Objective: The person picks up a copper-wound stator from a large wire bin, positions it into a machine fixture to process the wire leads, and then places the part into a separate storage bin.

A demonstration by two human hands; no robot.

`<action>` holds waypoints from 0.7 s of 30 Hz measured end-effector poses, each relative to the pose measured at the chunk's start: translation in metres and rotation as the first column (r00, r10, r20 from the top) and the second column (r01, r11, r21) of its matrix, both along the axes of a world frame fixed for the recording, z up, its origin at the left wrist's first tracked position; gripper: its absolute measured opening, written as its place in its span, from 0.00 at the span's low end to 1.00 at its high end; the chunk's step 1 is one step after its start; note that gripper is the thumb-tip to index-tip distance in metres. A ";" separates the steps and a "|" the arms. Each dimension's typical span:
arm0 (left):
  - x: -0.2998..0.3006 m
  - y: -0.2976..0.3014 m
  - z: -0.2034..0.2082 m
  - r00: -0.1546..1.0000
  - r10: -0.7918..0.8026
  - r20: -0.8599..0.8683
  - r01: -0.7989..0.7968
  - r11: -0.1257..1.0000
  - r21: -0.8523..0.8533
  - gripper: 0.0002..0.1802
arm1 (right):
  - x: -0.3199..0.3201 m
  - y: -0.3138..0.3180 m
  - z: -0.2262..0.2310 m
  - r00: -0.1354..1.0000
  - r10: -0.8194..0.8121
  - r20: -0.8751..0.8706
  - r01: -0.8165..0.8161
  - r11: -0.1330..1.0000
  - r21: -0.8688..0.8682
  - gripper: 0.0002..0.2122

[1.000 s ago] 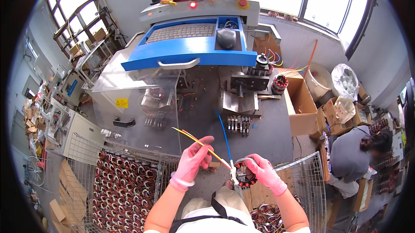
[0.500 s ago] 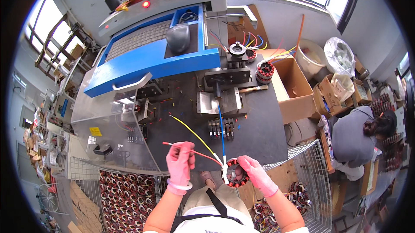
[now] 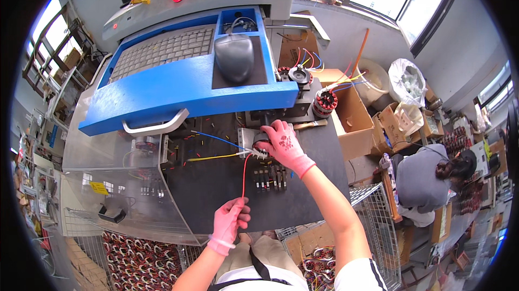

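My right hand (image 3: 282, 144), in a pink glove, is closed on a motor stator (image 3: 260, 153) at the metal fixture under the blue drawer. Most of the stator is hidden by this hand; some of its white lacing shows. A blue wire (image 3: 217, 138) and a yellow wire (image 3: 216, 156) run from it to the left across the dark worktop. My left hand (image 3: 230, 219), also gloved in pink, pinches the red wire (image 3: 244, 177) close to its free end. That wire stretches down from the stator toward me.
Above the worktop (image 3: 227, 210) juts a blue drawer (image 3: 189, 96) with a keyboard (image 3: 162, 53) and a mouse (image 3: 234, 57). Small black blocks (image 3: 270, 178) and a brush (image 3: 311, 124) lie nearby. Another wired stator (image 3: 324, 103) stands by a cardboard box (image 3: 357, 139). A person (image 3: 424, 177) bends at right.
My right hand has carried the stator forward from near my lap to the fixture. My left hand has moved lower, still holding the red wire. The blue and yellow wires now point left.
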State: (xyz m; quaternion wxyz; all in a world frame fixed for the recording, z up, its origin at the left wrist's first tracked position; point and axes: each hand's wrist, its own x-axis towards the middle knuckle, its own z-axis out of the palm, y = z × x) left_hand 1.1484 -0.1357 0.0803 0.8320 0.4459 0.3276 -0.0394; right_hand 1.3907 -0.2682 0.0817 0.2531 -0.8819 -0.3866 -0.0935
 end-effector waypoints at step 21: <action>0.055 -0.010 -0.008 0.995 -0.078 -0.058 0.080 0.996 0.038 0.19 | -0.059 0.021 -0.039 -0.011 0.410 -0.912 0.312 0.868 0.387 0.12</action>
